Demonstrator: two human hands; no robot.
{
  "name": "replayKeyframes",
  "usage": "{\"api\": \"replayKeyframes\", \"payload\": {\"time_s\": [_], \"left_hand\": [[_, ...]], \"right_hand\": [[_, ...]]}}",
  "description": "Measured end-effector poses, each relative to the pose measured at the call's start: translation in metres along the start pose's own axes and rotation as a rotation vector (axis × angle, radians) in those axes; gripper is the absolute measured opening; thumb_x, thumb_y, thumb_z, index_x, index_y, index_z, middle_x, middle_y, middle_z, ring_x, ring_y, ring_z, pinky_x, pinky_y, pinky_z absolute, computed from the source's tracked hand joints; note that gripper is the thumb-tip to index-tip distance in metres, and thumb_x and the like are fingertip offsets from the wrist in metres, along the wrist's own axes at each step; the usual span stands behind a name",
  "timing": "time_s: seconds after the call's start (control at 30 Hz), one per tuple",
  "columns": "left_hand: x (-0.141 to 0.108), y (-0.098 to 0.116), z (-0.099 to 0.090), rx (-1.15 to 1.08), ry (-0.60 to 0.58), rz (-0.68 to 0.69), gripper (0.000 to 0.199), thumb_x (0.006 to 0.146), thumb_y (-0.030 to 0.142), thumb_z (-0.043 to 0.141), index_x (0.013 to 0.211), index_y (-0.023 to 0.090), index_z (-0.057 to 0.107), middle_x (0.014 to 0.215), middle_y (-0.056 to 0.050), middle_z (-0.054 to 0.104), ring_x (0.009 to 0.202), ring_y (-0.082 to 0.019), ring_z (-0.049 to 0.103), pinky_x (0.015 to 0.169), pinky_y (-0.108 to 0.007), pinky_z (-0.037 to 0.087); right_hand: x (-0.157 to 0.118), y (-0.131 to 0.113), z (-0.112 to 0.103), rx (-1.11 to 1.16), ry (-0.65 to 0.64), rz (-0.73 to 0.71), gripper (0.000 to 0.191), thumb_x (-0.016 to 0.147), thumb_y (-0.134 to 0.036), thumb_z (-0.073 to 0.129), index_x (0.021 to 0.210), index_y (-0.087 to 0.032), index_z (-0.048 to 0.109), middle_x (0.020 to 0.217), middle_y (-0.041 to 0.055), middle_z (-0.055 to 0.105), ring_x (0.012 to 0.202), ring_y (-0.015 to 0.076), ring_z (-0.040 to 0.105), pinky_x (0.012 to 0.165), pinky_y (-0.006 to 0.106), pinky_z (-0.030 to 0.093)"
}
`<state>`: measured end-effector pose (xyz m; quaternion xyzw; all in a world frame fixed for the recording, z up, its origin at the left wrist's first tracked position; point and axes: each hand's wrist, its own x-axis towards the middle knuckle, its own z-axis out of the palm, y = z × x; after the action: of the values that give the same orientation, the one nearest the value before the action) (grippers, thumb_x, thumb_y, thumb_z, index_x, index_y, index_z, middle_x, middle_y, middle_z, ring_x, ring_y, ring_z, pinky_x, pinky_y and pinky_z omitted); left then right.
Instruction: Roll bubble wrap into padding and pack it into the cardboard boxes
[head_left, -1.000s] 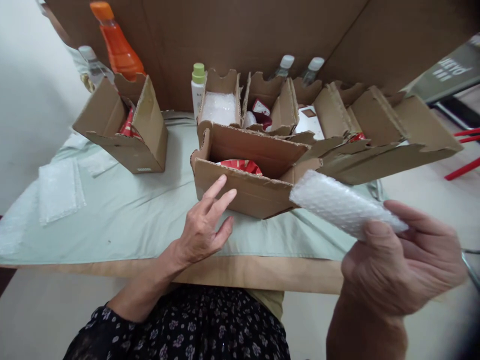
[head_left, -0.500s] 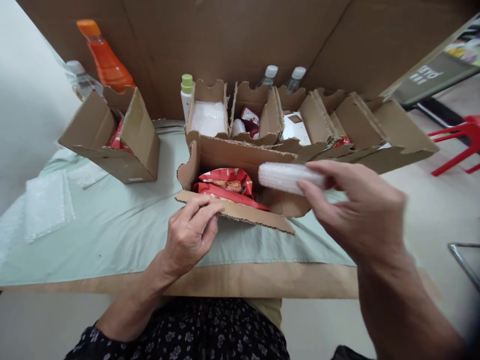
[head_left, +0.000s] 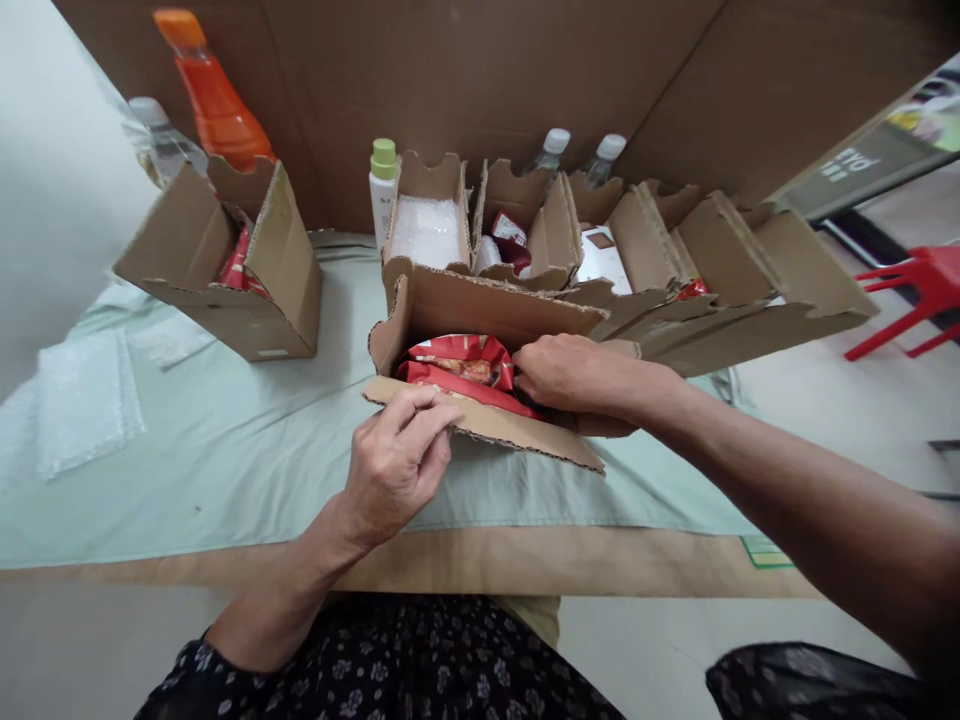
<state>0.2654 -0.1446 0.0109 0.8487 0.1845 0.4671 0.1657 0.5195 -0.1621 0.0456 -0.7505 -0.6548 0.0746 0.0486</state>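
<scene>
A small cardboard box [head_left: 495, 290] lies tilted in front of me with its open side up. Inside it is a red food packet [head_left: 472, 362] with a picture printed on it. My left hand [head_left: 401, 455] is closed on the box's near flap [head_left: 517, 435], thumb and fingers at its edge. Reaching in from the right, my right hand [head_left: 562, 372] is inside the box beside the packet. Its fingers are curled downward and mostly hidden, and I cannot see what they hold.
Behind stands a row of open cardboard boxes, one with bubble wrap [head_left: 426, 232]. At the left are another box [head_left: 277, 320], an orange bottle [head_left: 221, 110] and bubble wrap sheets [head_left: 86, 400]. A tall cardboard panel [head_left: 465, 80] closes off the back. A red stool [head_left: 911, 300] is at the right.
My right hand has moved left and down into the box, and the white wrapped piece it held is now out of sight. My left hand keeps its grip on the flap.
</scene>
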Motion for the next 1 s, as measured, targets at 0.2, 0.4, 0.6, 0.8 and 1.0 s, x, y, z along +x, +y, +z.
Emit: {"api": "replayKeyframes", "payload": {"time_s": [0.2, 0.4, 0.6, 0.8, 1.0], "left_hand": [[-0.012, 0.000, -0.005, -0.049, 0.154, -0.081, 0.058, 0.094, 0.011, 0.061, 0.149, 0.028, 0.050, 0.147, -0.011, 0.055, 0.092, -0.014, 0.071, 0.074, -0.027, 0.062], [-0.036, -0.043, -0.004, -0.069, 0.262, -0.359, 0.076, 0.090, 0.025, 0.070, 0.158, 0.028, 0.037, 0.162, -0.016, 0.041, 0.119, -0.025, 0.066, 0.094, -0.040, 0.058], [-0.034, -0.078, 0.032, -0.521, 0.010, -0.601, 0.073, 0.083, 0.041, 0.075, 0.148, 0.022, 0.047, 0.146, -0.014, 0.059, 0.135, -0.029, 0.058, 0.112, -0.043, 0.050], [-0.059, -0.046, 0.024, -0.551, 0.007, -0.643, 0.066, 0.085, 0.042, 0.075, 0.143, 0.020, 0.052, 0.141, -0.014, 0.063, 0.137, -0.031, 0.058, 0.119, -0.047, 0.045], [-0.117, -0.030, -0.044, -0.414, 0.190, -0.717, 0.059, 0.089, 0.042, 0.076, 0.142, 0.025, 0.056, 0.136, -0.010, 0.068, 0.134, -0.030, 0.062, 0.114, -0.044, 0.050]], "right_hand": [[-0.055, -0.009, -0.053, -0.069, 0.224, -0.091, 0.019, 0.081, -0.029, 0.079, 0.099, -0.022, 0.076, 0.090, 0.0089, 0.079, 0.092, 0.0321, 0.073, 0.088, 0.048, 0.051], [-0.163, 0.014, -0.033, 0.250, 0.886, 0.347, 0.018, 0.094, -0.043, 0.070, 0.103, -0.030, 0.078, 0.096, 0.0064, 0.080, 0.090, 0.0270, 0.074, 0.087, 0.047, 0.057], [-0.147, 0.012, 0.072, 0.669, 0.462, 0.220, 0.063, 0.082, -0.057, 0.075, 0.131, -0.021, 0.062, 0.125, 0.0136, 0.073, 0.106, 0.0289, 0.071, 0.084, 0.044, 0.059], [-0.140, -0.028, 0.103, 0.659, 0.538, 0.310, 0.049, 0.089, -0.060, 0.065, 0.113, -0.017, 0.067, 0.100, 0.0129, 0.073, 0.088, 0.0301, 0.069, 0.081, 0.046, 0.059], [-0.148, -0.085, 0.101, 0.622, 0.527, 0.068, 0.059, 0.093, -0.047, 0.065, 0.145, -0.023, 0.053, 0.131, 0.0159, 0.069, 0.117, 0.0348, 0.066, 0.097, 0.051, 0.057]]}}
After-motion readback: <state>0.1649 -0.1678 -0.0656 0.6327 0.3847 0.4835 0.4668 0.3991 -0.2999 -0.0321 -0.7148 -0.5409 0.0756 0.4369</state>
